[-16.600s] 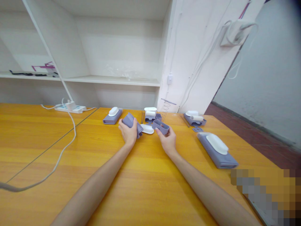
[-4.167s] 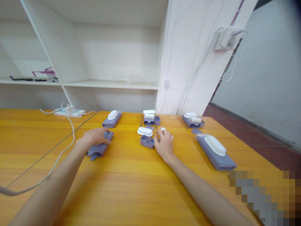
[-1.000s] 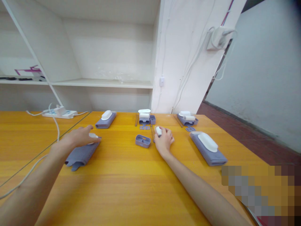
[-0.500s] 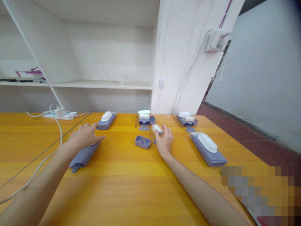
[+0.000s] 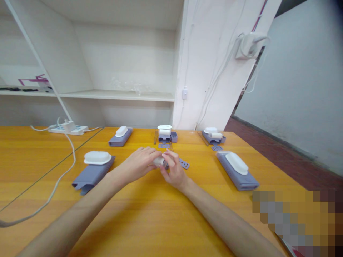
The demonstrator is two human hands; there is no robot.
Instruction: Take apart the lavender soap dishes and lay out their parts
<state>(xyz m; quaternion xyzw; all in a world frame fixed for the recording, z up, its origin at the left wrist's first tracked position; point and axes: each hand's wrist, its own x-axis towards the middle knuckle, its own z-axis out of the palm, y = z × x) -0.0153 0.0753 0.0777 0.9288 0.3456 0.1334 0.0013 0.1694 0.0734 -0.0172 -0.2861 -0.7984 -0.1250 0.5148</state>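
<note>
My two hands meet at the middle of the wooden table. My right hand pinches a small white roller from the right. My left hand closes its fingertips on the roller's other end. A sliver of a small purple tray shows under the fingers; the rest is hidden. A flat purple slotted piece lies just right of my right hand. To the left lies a purple housing with a white cap on it, with no hand on it.
Similar purple and white units stand at the back left, back centre and back right. A larger one lies to the right. A power strip and its white cable run along the left.
My left hand left the purple housing, where the white cap now sits, and came to the centre. My right hand brought the white roller down to the small purple tray, which the hands now cover.
</note>
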